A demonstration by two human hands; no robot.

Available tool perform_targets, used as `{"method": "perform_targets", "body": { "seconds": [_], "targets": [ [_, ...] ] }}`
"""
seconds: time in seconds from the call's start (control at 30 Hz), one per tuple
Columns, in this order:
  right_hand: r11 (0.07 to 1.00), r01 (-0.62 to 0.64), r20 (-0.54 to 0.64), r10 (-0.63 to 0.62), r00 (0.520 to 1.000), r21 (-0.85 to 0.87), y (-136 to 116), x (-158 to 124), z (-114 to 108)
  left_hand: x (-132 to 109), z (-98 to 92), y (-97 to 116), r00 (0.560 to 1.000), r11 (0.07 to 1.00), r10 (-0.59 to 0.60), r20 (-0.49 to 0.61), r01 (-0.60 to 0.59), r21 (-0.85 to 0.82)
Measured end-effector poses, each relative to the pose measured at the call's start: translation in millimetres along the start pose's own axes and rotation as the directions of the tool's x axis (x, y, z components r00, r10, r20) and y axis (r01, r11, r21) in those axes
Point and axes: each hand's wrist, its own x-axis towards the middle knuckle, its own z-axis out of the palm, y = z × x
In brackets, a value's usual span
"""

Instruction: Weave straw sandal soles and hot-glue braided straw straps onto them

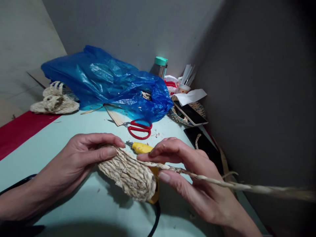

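Observation:
My left hand [86, 161] pinches the far left end of an oval piece of coiled straw braid [128, 174], shaped like a shoe sole, between thumb and fingers. A long straw braid [217, 182] runs along its upper edge and trails off to the right. My right hand [187, 174] has that braid between its thumb and fingers, with the index fingertip at the piece's edge. Just behind lies a yellow hot glue gun [142, 148], its nozzle pointing left. The coiled piece and my right hand partly hide its body; a black cord comes out below.
Red-handled scissors [139, 129] lie beyond the glue gun. A big blue plastic bag [106, 82] fills the back. Woven straw shoes [55, 102] sit at the back left. On the right are a phone [191, 113] on a basket, a bottle [159, 66] and a grey wall.

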Motion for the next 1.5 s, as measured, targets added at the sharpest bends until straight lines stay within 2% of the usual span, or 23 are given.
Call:
{"method": "perform_targets", "body": {
  "seconds": [0.27, 0.43, 0.67, 0.83, 1.0, 1.2, 1.5],
  "targets": [
    [0.998, -0.069, 0.033, 0.069, 0.997, 0.008, -6.1, -1.6, -2.1, -2.2, 3.0, 2.6, 1.0, 0.997, 0.004, 0.006, -0.004, -0.081],
    [0.99, -0.112, -0.011, 0.111, 0.994, -0.085, -9.7, -7.3, -0.7, -1.9, 0.9, 2.6, 1.0, 0.994, -0.025, 0.006, 0.025, -0.11],
    [0.974, -0.084, -0.031, 0.079, 0.996, -0.209, -11.7, -10.7, 3.4, 0.0, 2.3, 6.1, 0.999, 0.989, -0.051, -0.006, 0.05, -0.137],
    [0.976, -0.079, -0.012, 0.078, 0.997, -0.204, -18.9, -9.1, 3.3, -0.6, 0.2, 6.0, 0.998, 0.991, -0.062, -0.011, 0.06, -0.117],
    [0.981, -0.09, -0.003, 0.091, 0.996, -0.174, -13.5, -6.2, 1.7, 0.3, 0.8, 6.2, 0.997, 0.985, -0.069, 0.022, 0.072, -0.155],
    [0.99, -0.014, 0.042, 0.02, 0.999, -0.137, -5.1, -3.5, 3.6, 3.2, 0.4, 5.9, 0.995, 0.98, -0.098, 0.019, 0.1, -0.174],
    [0.984, 0.04, -0.042, -0.048, 0.998, -0.176, -2.9, -3.7, 7.5, 3.0, 0.0, 6.3, 0.993, 0.967, -0.117, 0.033, 0.122, -0.223]
  ]
}}
